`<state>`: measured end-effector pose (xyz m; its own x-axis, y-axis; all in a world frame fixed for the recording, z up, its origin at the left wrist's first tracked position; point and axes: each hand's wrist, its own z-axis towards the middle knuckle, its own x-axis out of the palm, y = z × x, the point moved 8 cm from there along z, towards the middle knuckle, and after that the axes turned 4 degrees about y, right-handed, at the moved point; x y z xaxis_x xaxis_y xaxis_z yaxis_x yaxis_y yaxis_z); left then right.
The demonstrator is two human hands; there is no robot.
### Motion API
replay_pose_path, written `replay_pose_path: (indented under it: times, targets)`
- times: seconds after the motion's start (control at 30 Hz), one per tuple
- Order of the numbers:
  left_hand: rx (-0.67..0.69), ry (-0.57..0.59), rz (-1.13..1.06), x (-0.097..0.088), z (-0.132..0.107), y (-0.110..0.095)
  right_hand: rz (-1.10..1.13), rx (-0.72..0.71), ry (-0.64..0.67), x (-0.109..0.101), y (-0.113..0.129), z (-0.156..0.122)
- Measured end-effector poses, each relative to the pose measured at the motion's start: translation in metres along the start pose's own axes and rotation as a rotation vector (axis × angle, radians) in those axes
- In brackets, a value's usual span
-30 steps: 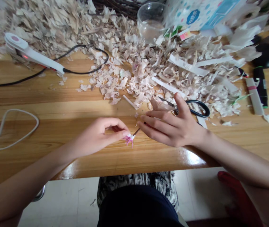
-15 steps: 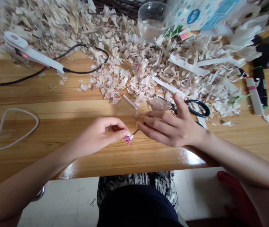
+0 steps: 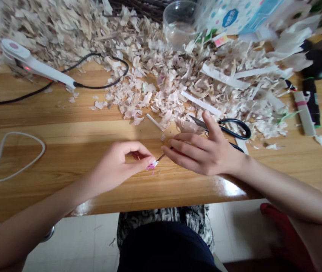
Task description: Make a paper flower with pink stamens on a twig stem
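My left hand (image 3: pixel 131 158) is closed in a pinch, thumb against fingertips, at the pink thread-like strands of a small artificial flower (image 3: pixel 151 166) with a white base. From that base a thin brown stem (image 3: pixel 161 157) runs up to the right, under the fingers of my right hand (image 3: pixel 202 151). My right hand is closed on the stem, its little finger raised and its thumb hidden. Black-handled scissors (image 3: pixel 234 126) lie just behind my right hand, partly covered by it.
Dry, pale petal-like flakes (image 3: pixel 149 60) are heaped across the back. A white corded tool (image 3: pixel 36 64) with a red light lies left, near a white cord loop (image 3: pixel 22 134). A clear plastic cup (image 3: pixel 179 28) and a blue-and-white package (image 3: pixel 231 17) stand behind. A black-handled tool (image 3: pixel 315 90) lies right.
My left fingertips have shifted slightly over the pink strands, covering more of them. My right hand stays at the stem, and the view has moved a little.
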<state>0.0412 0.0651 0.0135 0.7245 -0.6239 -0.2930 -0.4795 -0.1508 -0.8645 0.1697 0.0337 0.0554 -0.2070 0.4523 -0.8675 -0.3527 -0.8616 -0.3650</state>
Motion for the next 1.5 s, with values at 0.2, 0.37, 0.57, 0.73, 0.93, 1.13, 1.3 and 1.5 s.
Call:
replay_pose_path:
  times: [0.2, 0.37, 0.57, 0.73, 0.93, 1.13, 1.3, 1.5]
  targets:
    - [0.003, -0.01, 0.008, 0.0, 0.0, 0.0, 0.039, 0.004, -0.005, 0.0, -0.001, 0.0]
    - [0.013, 0.004, -0.007, -0.002, 0.001, 0.004, 0.01, 0.01, -0.01, 0.0, -0.002, -0.001]
    - [-0.033, 0.089, -0.104, 0.001, 0.002, 0.01, 0.008, 0.02, -0.027, -0.001, -0.004, -0.001]
    - [-0.049, 0.073, -0.086, 0.001, 0.002, 0.009, -0.001, 0.008, -0.027, -0.002, -0.003, -0.001]
    - [-0.062, 0.038, -0.076, 0.001, 0.003, 0.009, 0.015, -0.001, -0.011, 0.0, -0.001, -0.001]
    - [-0.039, 0.01, -0.072, 0.001, 0.003, 0.009, 0.005, 0.002, -0.016, 0.001, 0.0, -0.001]
    - [-0.005, -0.002, -0.062, 0.002, 0.003, 0.008, 0.008, -0.007, -0.025, 0.002, 0.001, -0.001]
    - [0.006, -0.036, -0.019, 0.001, 0.003, 0.007, 0.008, -0.023, 0.008, 0.002, 0.001, -0.002]
